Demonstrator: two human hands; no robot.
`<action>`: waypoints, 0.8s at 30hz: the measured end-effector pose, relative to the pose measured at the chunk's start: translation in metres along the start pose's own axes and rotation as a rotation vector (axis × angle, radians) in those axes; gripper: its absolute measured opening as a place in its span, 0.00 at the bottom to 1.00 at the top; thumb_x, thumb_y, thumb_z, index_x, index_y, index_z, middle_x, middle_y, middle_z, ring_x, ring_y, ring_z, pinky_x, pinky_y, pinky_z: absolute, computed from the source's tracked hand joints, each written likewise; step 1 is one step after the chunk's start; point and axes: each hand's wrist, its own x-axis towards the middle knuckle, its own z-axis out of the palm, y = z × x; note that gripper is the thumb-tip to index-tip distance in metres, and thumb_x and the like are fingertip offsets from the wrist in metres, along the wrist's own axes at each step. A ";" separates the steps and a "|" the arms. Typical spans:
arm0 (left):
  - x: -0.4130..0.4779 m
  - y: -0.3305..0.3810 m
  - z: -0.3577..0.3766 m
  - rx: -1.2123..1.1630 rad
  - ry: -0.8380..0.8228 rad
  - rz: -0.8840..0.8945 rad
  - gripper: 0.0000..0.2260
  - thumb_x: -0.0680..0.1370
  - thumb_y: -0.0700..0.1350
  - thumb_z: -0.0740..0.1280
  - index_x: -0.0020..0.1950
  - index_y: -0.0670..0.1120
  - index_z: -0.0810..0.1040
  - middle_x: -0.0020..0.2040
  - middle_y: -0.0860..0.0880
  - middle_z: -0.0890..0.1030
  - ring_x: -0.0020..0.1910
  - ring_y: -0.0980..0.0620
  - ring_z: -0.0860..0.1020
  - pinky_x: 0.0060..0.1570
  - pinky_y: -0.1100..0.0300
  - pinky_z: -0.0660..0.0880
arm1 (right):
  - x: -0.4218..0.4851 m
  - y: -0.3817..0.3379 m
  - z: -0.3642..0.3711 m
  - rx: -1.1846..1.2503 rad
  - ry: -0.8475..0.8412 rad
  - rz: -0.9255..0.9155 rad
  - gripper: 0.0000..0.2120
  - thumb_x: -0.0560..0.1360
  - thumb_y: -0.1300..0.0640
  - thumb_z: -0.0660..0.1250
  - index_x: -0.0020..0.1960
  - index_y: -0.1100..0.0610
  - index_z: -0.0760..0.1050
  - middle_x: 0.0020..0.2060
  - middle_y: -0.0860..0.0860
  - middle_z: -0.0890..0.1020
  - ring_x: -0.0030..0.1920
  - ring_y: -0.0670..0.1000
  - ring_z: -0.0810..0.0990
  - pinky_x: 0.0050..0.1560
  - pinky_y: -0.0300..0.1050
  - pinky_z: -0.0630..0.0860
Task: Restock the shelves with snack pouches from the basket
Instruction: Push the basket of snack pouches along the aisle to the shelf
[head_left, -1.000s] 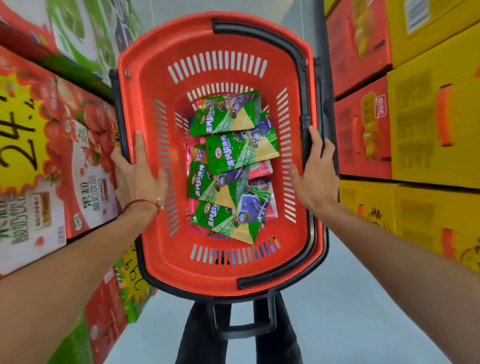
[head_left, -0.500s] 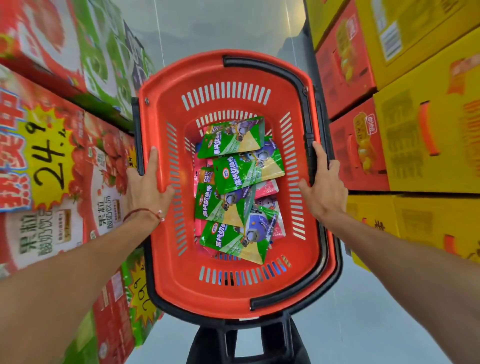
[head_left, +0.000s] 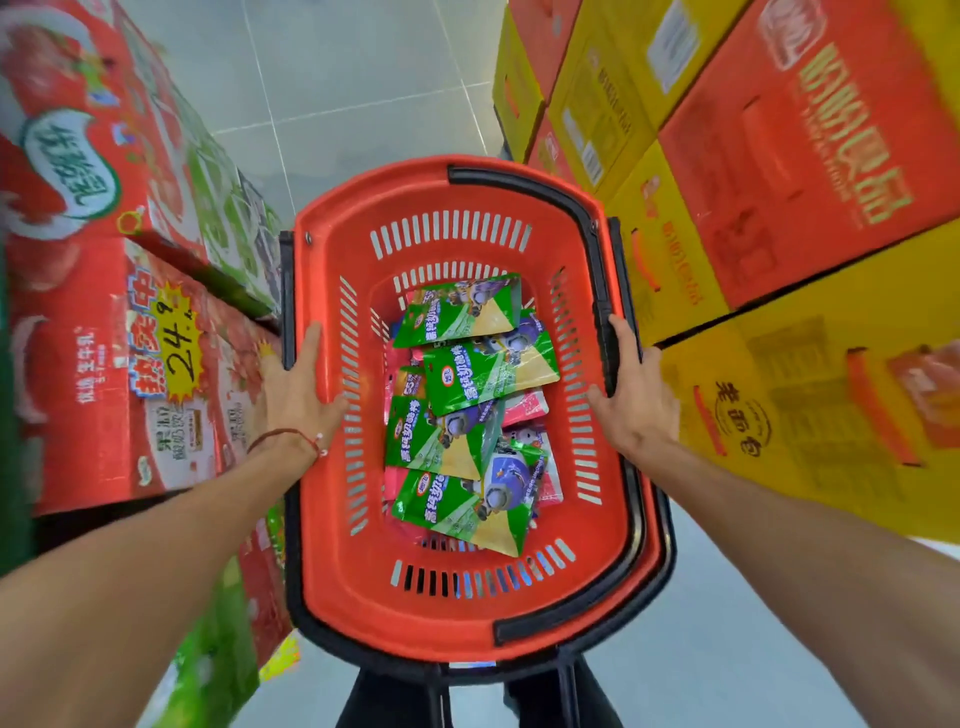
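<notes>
Both hands are clamped on the red basket (head_left: 467, 629). The left hand (head_left: 298, 384) pinches the left rim with its thumb hooked inside, and the right hand (head_left: 631, 400) does the same on the right rim, next to the folded-down black handle (head_left: 597, 249). The snack pouches (head_left: 483, 374) lie loose on the basket floor, green ones heaped over a few pink ones (head_left: 524, 408). We see none in either hand and none on a shelf, so we judge the restocking has not yet begun.

The basket is held between stacked red cartons (head_left: 78, 374) on the left and yellow cartons (head_left: 831, 426) on the right, close to both. Our main worry is a corner clipping a carton, which would jolt a hold that rests only on the rim. If the basket tilts, the slippery pouches would slide to one end. Letting go with one hand to pick up a pouch would leave the other carrying the whole load off-centre.
</notes>
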 end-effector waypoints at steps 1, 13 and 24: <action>-0.014 0.005 -0.007 0.007 0.004 0.005 0.41 0.73 0.50 0.72 0.78 0.63 0.50 0.66 0.36 0.65 0.41 0.42 0.74 0.44 0.52 0.74 | -0.014 0.006 -0.009 0.008 0.005 -0.001 0.42 0.79 0.51 0.69 0.80 0.37 0.44 0.66 0.58 0.69 0.39 0.57 0.76 0.35 0.47 0.68; -0.190 0.022 -0.045 0.131 0.059 0.174 0.43 0.72 0.52 0.74 0.77 0.65 0.49 0.62 0.35 0.69 0.52 0.34 0.76 0.51 0.44 0.76 | -0.201 0.101 -0.056 0.116 0.060 0.087 0.44 0.80 0.50 0.68 0.80 0.35 0.38 0.62 0.57 0.68 0.41 0.59 0.78 0.39 0.50 0.72; -0.293 -0.021 -0.017 0.203 -0.115 0.398 0.42 0.72 0.50 0.72 0.78 0.63 0.49 0.56 0.35 0.70 0.46 0.34 0.78 0.46 0.44 0.77 | -0.396 0.150 0.007 0.253 0.068 0.305 0.41 0.81 0.46 0.63 0.80 0.36 0.36 0.62 0.57 0.67 0.43 0.63 0.80 0.47 0.56 0.79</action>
